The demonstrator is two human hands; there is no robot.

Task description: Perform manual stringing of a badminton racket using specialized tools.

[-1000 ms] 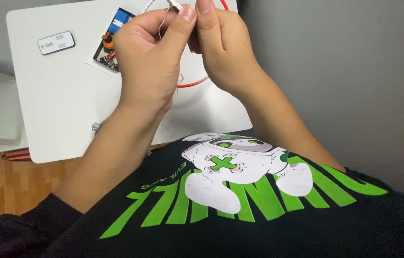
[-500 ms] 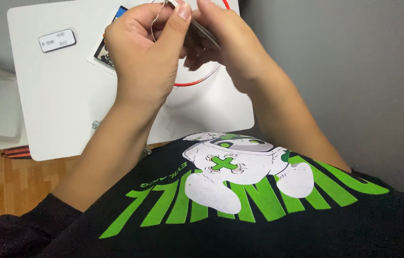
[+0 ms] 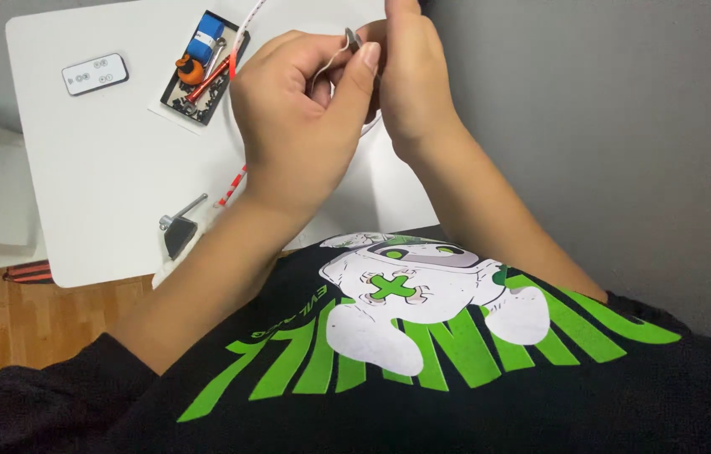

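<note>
My left hand (image 3: 301,126) and my right hand (image 3: 410,80) are raised together above the white table (image 3: 103,168). Between the left thumb and the right fingers they pinch a small grey metal piece (image 3: 350,37). A thin white wire (image 3: 328,65) curls down from it inside the left hand's grip. A red-and-white cord (image 3: 234,183) runs under my hands and shows again near the top edge. How the piece joins the wire is hidden by my fingers.
A dark tray (image 3: 204,67) with a blue part, an orange part and small screws lies at the back of the table. A small white remote (image 3: 95,74) sits to its left. A grey metal tool (image 3: 179,227) rests near the front edge. Wooden floor shows at lower left.
Both hands have moved down and to the right, uncovering the dark tray. The red loop seen by my right hand before is now hidden behind the hands.
</note>
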